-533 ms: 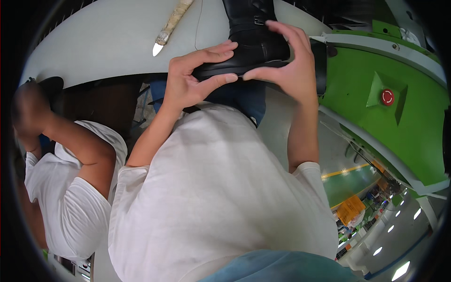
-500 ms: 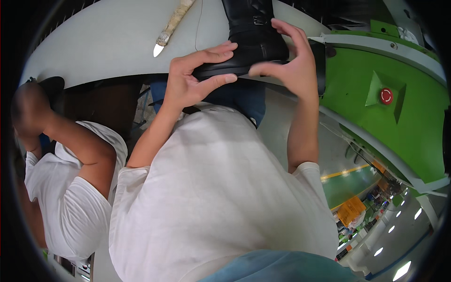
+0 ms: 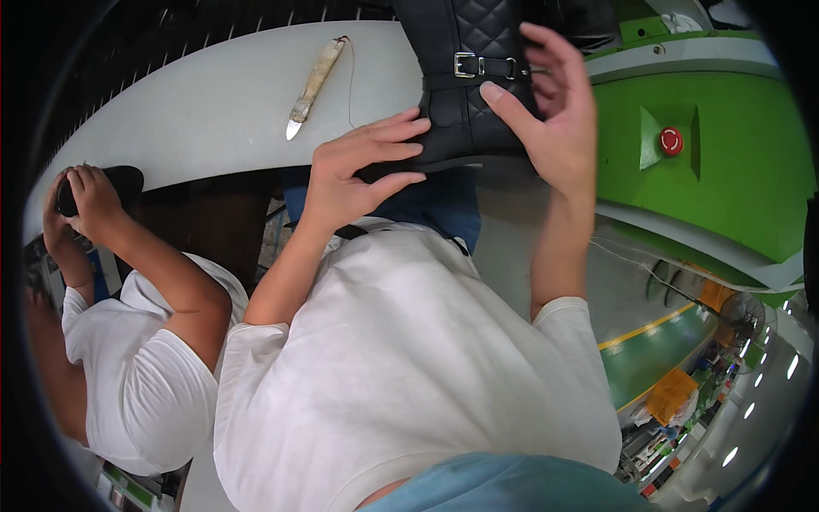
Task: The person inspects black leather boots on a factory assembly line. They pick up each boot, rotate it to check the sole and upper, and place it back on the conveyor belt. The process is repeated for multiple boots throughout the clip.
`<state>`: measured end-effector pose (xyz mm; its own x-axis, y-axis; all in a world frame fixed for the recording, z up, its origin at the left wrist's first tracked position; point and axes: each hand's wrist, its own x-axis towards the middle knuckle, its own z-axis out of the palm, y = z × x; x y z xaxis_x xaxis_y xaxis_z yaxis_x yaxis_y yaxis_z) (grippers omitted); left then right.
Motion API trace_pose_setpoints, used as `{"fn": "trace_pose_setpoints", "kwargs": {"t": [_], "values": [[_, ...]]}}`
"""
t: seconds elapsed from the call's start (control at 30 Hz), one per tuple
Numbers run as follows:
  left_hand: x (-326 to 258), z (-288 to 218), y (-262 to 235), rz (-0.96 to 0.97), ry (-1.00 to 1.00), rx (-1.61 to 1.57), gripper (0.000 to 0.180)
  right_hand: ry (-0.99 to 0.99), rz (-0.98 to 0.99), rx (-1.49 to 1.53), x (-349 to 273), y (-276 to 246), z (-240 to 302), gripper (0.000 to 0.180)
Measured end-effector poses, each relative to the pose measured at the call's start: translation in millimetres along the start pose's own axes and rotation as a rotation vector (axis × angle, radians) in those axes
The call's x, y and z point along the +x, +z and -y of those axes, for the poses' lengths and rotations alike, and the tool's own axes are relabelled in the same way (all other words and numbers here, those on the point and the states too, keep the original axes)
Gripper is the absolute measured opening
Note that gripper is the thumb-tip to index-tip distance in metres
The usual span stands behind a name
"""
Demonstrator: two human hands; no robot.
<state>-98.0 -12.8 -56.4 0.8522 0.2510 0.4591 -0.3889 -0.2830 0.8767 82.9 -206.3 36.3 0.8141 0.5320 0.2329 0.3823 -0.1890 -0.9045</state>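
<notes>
Grey-white worktable point(image 3: 196, 111) curves across the top of the head view, w/ green machine housing point(image 3: 725, 154) on the right carrying a red round button point(image 3: 671, 141). Factory floor w/ a yellow line and ceiling lights shows at lower right.

Black boot point(image 3: 465, 81) stands upright at the table's near edge, top centre, sole down, shaft running out of the pic at the top. Left hand point(image 3: 354, 175) sits on the boot's lower left side: fingers spread and lightly curled, fingertips point(image 3: 415, 128) on the foot part just above the sole, thumb under the sole edge. Loose hold, not a full clasp. Right hand point(image 3: 554, 111) is on the boot's right side at ankle height: thumb laid across the front just below the strap, other fingers curved round the far side, palm partly open. So the boot is pinched between both hands, left low, right a bit higher.

Boot look: quilted diamond stitching on the shaft, smooth matte leather on the lower part, narrow strap w/ a silver square buckle point(image 3: 465, 64) around the ankle, thin flat dark sole.

Knife point(image 3: 316, 85) w/ a pale wrapped handle lies on the table left of the boot, blade tip toward the person, well apart from both hands.

At far left a co-worker in a white tee has a hand point(image 3: 85, 200) on a dark object point(image 3: 124, 181) at the table edge; can't tell what it is.
</notes>
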Motion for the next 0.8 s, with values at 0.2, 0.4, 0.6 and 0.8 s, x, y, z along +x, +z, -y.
{"fn": "trace_pose_setpoints", "kwargs": {"t": [0.2,0.4,0.6,0.8], "values": [[94,-102,-28,0.042,0.571,0.615,0.056,-0.548,0.207,-0.367,6,0,50,0.061],[141,-108,-56,0.486,0.308,1.034,0.072,-0.627,0.015,-0.297,15,6,33,0.057],[153,-77,-70,0.437,0.169,0.962,0.058,-0.189,-0.103,0.364,21,23,-59,0.052],[159,-77,-59,0.461,0.226,0.95,0.061,-0.208,-0.228,0.301,30,63,-64,0.068]]}}
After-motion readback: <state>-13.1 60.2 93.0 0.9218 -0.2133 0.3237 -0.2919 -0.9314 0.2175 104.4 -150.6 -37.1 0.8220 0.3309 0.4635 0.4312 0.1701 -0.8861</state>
